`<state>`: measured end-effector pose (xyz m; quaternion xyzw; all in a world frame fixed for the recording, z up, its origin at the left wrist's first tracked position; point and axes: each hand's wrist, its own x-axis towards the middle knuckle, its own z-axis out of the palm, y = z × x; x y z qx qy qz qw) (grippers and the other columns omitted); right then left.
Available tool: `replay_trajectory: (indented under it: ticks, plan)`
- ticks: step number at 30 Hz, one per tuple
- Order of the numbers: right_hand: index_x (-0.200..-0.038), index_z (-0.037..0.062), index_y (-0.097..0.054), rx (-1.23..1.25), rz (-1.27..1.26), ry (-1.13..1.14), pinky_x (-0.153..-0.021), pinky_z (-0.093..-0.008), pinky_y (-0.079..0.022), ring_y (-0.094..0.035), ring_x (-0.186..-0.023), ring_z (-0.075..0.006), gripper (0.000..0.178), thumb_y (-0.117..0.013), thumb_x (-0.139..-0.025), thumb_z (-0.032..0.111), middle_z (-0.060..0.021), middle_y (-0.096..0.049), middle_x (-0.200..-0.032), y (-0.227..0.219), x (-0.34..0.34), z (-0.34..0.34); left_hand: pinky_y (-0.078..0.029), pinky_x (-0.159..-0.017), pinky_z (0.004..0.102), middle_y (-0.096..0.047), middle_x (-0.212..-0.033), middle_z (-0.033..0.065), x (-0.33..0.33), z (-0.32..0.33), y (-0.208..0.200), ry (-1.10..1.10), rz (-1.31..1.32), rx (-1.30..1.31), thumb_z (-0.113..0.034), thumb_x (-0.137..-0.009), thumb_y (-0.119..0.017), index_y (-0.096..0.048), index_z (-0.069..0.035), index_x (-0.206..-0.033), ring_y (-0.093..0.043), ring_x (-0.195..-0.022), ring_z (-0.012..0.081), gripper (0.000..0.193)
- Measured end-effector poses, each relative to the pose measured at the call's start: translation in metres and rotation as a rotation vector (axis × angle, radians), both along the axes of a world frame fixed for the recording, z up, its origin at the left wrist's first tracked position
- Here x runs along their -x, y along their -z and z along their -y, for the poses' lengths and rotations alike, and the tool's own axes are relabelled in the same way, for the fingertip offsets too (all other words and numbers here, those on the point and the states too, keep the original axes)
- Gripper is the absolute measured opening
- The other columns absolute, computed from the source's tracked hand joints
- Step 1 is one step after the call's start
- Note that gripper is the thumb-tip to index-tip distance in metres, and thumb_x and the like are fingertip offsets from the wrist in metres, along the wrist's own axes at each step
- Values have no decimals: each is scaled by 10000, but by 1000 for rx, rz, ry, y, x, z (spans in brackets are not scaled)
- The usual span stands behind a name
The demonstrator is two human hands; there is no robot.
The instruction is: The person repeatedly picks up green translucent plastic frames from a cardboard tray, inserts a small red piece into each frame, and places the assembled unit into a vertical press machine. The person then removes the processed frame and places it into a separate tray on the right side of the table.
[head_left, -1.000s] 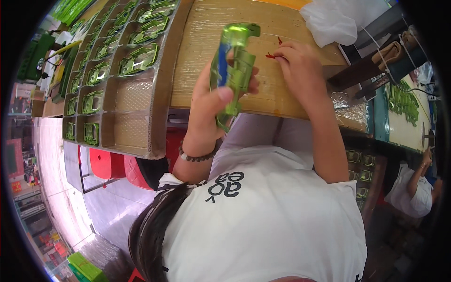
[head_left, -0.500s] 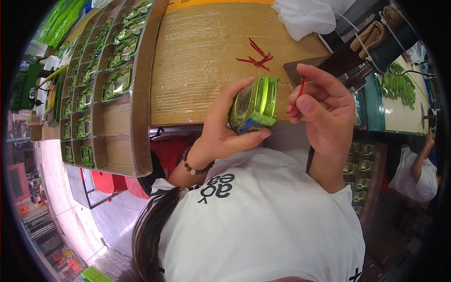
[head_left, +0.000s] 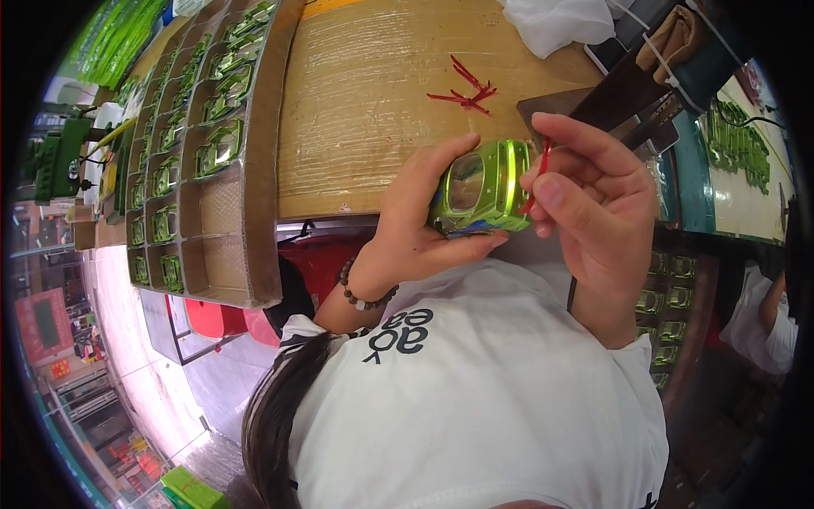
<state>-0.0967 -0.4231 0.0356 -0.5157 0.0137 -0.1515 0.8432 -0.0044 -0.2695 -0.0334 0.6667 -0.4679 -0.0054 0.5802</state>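
My left hand (head_left: 415,208) grips a shiny green toy car body shell (head_left: 483,188) by its left side, thumb below and fingers above. The shell has a window opening and is tilted so its long edge faces right. Between the thumb and forefinger of my right hand (head_left: 589,191) is a thin red plastic strip (head_left: 543,174), held upright close to the shell's right edge. Whether the strip touches the shell I cannot tell. Several more red strips (head_left: 465,95) lie in a loose pile on the table beyond my hands.
A cardboard divided tray (head_left: 263,187) with several green shells stands on the left. The table (head_left: 365,93) is covered in wrapped cardboard. White plastic bag (head_left: 555,25) and a dark bundled holder (head_left: 653,68) sit at the back right. Another tray of shells (head_left: 670,314) is low on the right.
The shell in my left hand has turned, showing more of its window opening, and moved right toward the red strip. My right hand keeps its pinch on the strip.
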Motion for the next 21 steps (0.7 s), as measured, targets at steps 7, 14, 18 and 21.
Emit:
replay_trajectory:
  ticks: [7,14,18,21]
  plan:
    - [-1110,-63,-543,211,1,59,-605,-183,-465,-576,-710,-91,408,-657,-719,-32,-82,-619,-849,-3,3,-1,-433,-763,346,-558,-1015,145,-1,3,-1,4,26,-8,-241,-578,-795,-436,0,-1219,-551,-889,288,773]
    - [-1094,-68,-548,247,1,82,-668,-180,-452,-564,-763,-94,403,-657,-707,-50,-82,-609,-866,0,-1,-2,-433,-757,345,-569,-989,145,-1,5,-3,-7,51,6,-253,-582,-792,-446,8,-1208,-557,-865,290,761]
    - [-1065,-67,-565,362,-13,111,-669,-169,-423,-523,-738,-69,381,-649,-693,-67,-59,-586,-873,-2,0,-1,-433,-745,344,-572,-992,140,-1,4,-4,0,84,6,-257,-586,-790,-451,13,-1204,-556,-857,293,754]
    - [-1024,-55,-588,482,-7,97,-684,-181,-404,-491,-750,-71,353,-650,-677,-71,-45,-570,-872,-3,0,2,-432,-735,344,-573,-993,139,-1,3,-6,5,116,15,-259,-587,-790,-452,14,-1205,-555,-851,294,755]
